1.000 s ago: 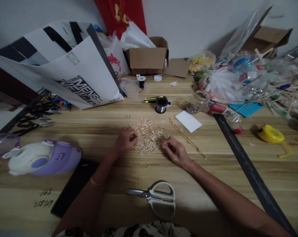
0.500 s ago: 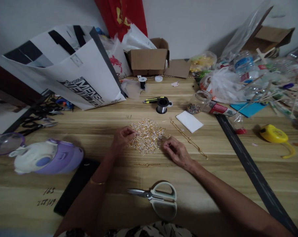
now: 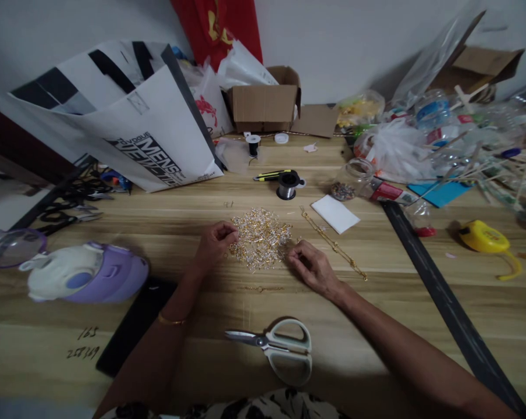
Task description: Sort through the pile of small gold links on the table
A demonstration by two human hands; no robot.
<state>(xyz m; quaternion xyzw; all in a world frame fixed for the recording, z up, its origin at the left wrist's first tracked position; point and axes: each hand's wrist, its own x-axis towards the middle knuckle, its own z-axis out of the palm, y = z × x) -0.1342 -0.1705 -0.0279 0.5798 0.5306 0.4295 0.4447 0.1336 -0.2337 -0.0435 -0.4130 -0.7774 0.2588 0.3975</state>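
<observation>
A heap of small gold and clear beaded pieces (image 3: 262, 240) lies on the wooden table between my hands. At its left edge is my left hand (image 3: 214, 244), thumb and fingers pinched together; anything between the tips is too small to make out. My right hand (image 3: 313, 267) rests on the table by the heap's right edge, its fingers curled in and closed, and whatever they hold is hidden. Just right of it lies a gold chain (image 3: 335, 246). A short thin gold chain (image 3: 260, 288) stretches below the heap. Nearer to me are pale-handled scissors (image 3: 274, 349).
Behind the heap stand a wire spool (image 3: 287, 185), a yellow-black cutter (image 3: 269, 175), a white pad (image 3: 335, 213) and a jar of beads (image 3: 348, 183). A purple-white bottle (image 3: 88, 273) and a black case (image 3: 132, 326) flank my left arm. A yellow tape measure (image 3: 484, 237) lies right.
My left hand has drawn back slightly to the left from the heap, its fingers still pinched. My right hand stays almost where it was. The whole view has shifted a little.
</observation>
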